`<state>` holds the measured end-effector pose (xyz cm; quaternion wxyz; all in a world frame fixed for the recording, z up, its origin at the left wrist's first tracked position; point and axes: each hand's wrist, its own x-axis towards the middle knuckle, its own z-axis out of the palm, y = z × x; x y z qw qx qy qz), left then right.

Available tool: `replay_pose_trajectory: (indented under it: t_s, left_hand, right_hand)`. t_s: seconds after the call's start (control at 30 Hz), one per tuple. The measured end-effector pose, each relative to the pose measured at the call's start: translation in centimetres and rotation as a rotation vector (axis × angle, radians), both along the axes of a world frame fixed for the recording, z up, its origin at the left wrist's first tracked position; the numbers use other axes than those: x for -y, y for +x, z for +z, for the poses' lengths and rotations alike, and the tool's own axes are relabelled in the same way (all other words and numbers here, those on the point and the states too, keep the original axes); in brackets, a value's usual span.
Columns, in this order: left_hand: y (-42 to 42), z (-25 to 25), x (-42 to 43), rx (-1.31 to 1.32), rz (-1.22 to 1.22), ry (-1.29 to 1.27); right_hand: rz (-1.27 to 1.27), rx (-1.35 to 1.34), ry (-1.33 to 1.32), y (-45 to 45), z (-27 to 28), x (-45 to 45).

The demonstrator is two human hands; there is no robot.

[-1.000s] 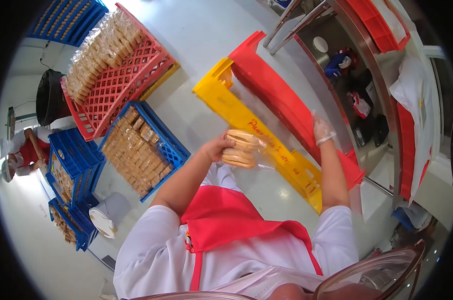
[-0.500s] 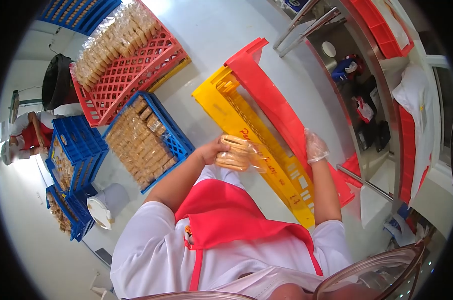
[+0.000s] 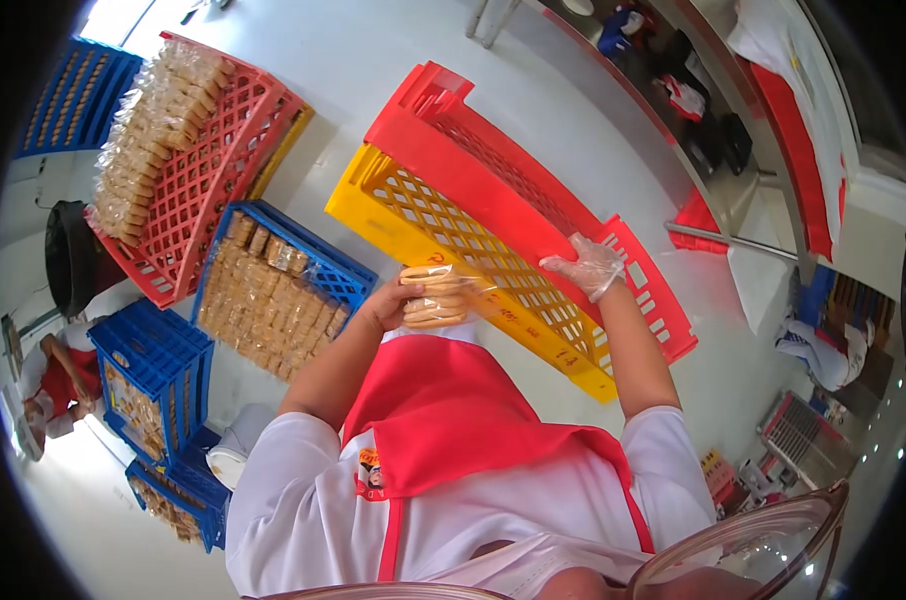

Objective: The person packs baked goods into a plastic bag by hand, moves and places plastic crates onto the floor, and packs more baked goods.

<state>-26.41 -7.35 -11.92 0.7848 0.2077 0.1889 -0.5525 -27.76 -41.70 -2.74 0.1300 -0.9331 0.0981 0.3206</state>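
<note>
My left hand [image 3: 381, 302] is closed around a clear plastic bag of flat, round breads [image 3: 436, 297], held in front of my red apron. The bag's loose end trails to the right. My right hand [image 3: 588, 267], in a clear plastic glove, lies at the near wall of a red lattice crate [image 3: 493, 160] with its fingers spread. That crate sits on a yellow crate [image 3: 413, 215] marked with red handwriting, and both stand at a slant before me. I see no breads in the visible part of the red crate.
To the left, a red crate [image 3: 188, 225] and a blue crate [image 3: 358, 285] hold rows of bagged breads. Stacked blue crates [image 3: 153, 340], a white bucket [image 3: 235, 450], a black bin [image 3: 68, 255] and a person [image 3: 58, 375] are farther left. A metal table [image 3: 663, 130] stands at the right.
The red crate has come down to sit more level on the yellow one. My right hand has loosened from its rim, fingers now spread. The view has turned; the bag stays in my left hand.
</note>
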Motion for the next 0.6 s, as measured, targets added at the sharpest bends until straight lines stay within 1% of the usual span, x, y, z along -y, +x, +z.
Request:
replay_pose_trajectory:
  t_s: [0.13,0.23,0.33,0.43,0.47,0.53,0.57,0.6]
  left_hand:
    - [-3.9,-2.2,-0.6,-0.027,-0.032,-0.008]
    - [-7.3,-4.3,-1.1,-0.018,-0.07,0.026]
    - [-10.9,-6.2,-1.2,0.003,-0.08,-0.027]
    - [-14.0,-6.7,-1.5,0.003,-0.144,0.065]
    - [-14.8,-7.6,-1.6,0.007,-0.176,0.019]
    - [-16.7,-8.0,-1.8,0.023,-0.2,0.05]
    - [-17.2,-8.2,-1.9,0.04,-0.218,0.064]
    - [-18.4,-9.4,-2.3,0.059,-0.21,0.067]
  right_hand:
    - [-0.09,-0.14,0.027,-4.1,0.4,-0.9]
    - [-0.103,-0.122,-0.007,-7.9,-0.5,-1.2]
    - [-0.166,-0.16,0.01,-12.2,-1.1,-1.8]
    - [-0.199,-0.129,-0.044,-17.0,-3.4,-2.4]
    - [-0.207,-0.184,-0.029,-18.0,-3.4,-2.9]
    - [-0.221,-0.272,-0.003,-19.2,-2.6,-3.7]
    - [-0.202,-0.248,0.033,-20.3,-3.3,-3.9]
    - [-0.193,-0.222,0.066,-21.8,-4.5,-4.0]
